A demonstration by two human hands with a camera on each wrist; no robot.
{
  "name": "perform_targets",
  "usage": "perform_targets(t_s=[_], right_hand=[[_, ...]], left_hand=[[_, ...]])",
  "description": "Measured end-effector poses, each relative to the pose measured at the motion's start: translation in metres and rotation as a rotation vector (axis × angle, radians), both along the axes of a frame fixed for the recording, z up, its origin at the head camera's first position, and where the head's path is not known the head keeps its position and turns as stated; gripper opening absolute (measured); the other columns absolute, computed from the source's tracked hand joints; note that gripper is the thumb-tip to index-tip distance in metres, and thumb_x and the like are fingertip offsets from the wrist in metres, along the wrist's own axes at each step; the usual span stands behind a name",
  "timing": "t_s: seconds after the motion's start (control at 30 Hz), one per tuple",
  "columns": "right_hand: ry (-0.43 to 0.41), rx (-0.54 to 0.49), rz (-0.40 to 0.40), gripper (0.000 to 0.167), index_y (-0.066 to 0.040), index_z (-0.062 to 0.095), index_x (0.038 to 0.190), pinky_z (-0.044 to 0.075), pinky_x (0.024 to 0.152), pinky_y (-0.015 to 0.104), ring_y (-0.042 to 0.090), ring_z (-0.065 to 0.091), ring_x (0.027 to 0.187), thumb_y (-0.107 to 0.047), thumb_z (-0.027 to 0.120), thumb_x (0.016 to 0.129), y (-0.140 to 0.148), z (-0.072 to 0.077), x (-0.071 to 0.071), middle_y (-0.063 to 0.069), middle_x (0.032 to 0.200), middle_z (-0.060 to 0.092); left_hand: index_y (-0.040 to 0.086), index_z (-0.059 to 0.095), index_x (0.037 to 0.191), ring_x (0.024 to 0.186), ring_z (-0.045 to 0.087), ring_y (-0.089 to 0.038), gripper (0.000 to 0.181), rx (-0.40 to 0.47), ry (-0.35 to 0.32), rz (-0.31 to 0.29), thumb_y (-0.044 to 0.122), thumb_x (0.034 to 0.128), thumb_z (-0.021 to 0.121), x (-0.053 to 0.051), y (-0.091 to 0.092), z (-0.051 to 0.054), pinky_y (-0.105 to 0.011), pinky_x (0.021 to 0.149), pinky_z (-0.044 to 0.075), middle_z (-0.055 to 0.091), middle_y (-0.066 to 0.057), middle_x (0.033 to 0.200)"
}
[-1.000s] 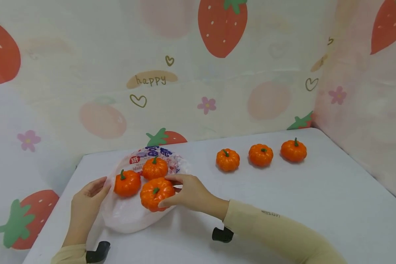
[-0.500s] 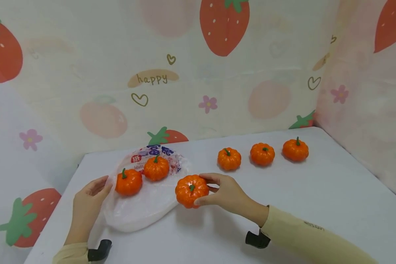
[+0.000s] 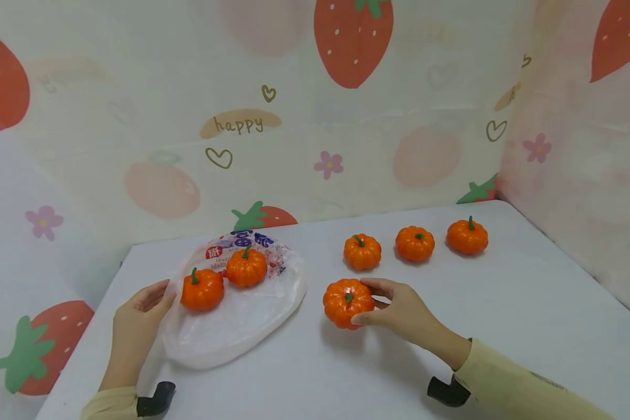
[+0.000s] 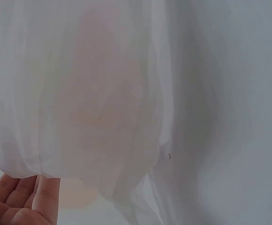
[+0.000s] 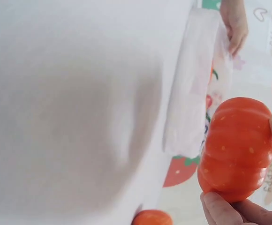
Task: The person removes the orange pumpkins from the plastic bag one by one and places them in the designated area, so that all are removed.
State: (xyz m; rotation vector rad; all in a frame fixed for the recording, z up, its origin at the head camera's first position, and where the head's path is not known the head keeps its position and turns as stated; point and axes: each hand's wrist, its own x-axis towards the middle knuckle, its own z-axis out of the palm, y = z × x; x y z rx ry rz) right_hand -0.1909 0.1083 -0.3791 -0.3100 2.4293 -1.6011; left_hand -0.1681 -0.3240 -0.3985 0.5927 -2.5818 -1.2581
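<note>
My right hand (image 3: 404,309) grips a small orange toy pumpkin (image 3: 341,302) by its side, fingers behind and thumb in front. In the head view it is held above the table, its shadow below; the right wrist view shows the pumpkin (image 5: 237,145) between thumb and fingertips. My left hand (image 3: 139,326) pinches the left rim of a white plastic bag (image 3: 215,344) printed in blue and red. Two pumpkins sit in the bag, one at left (image 3: 202,290) and one at the back (image 3: 247,268). The bag's film (image 4: 94,93) fills much of the left wrist view.
Three more pumpkins stand in a row at the back right: a left one (image 3: 362,252), a middle one (image 3: 415,244) and a right one (image 3: 467,237). The white table (image 3: 504,315) meets a strawberry-patterned cloth (image 3: 294,146) behind it.
My right hand has carried the pumpkin from over the bag rightward, to a spot over the table in front of the row. The left hand has stayed at the bag's rim.
</note>
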Motion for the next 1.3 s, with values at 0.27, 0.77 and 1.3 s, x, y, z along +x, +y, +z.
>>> perform_targets(t_s=[0.27, 0.77, 1.3], right_hand=[[-0.012, 0.066, -0.028, 0.073, 0.000, 0.053, 0.140, 0.051, 0.105, 0.044, 0.038, 0.051, 0.135, -0.019, 0.085, 0.078, 0.023, -0.008, -0.004, 0.018, 0.146, 0.053], [-0.025, 0.210, -0.079, 0.077, 0.002, 0.052, 0.141, 0.050, 0.106, 0.049, 0.040, 0.052, 0.133, -0.025, 0.086, 0.076, 0.046, -0.022, -0.013, 0.021, 0.145, 0.053], [-0.068, 0.249, -0.065, 0.080, 0.001, 0.050, 0.142, 0.045, 0.110, 0.055, 0.042, 0.049, 0.135, -0.029, 0.086, 0.077, 0.052, -0.027, -0.021, 0.022, 0.147, 0.052]], left_hand=[[0.013, 0.050, 0.146, 0.133, 0.054, -0.026, 0.059, 0.008, 0.008, 0.012, 0.049, 0.0986, 0.054, 0.000, 0.002, 0.003, -0.034, 0.105, 0.044, 0.057, -0.012, 0.144], [0.013, 0.049, 0.147, 0.134, 0.053, -0.027, 0.057, 0.007, -0.007, 0.004, 0.046, 0.1000, 0.053, 0.001, 0.002, 0.003, -0.037, 0.105, 0.042, 0.056, -0.013, 0.146], [0.013, 0.052, 0.145, 0.132, 0.055, -0.026, 0.060, -0.017, 0.013, 0.003, 0.051, 0.0982, 0.053, 0.000, -0.002, -0.002, -0.032, 0.104, 0.045, 0.058, -0.011, 0.144]])
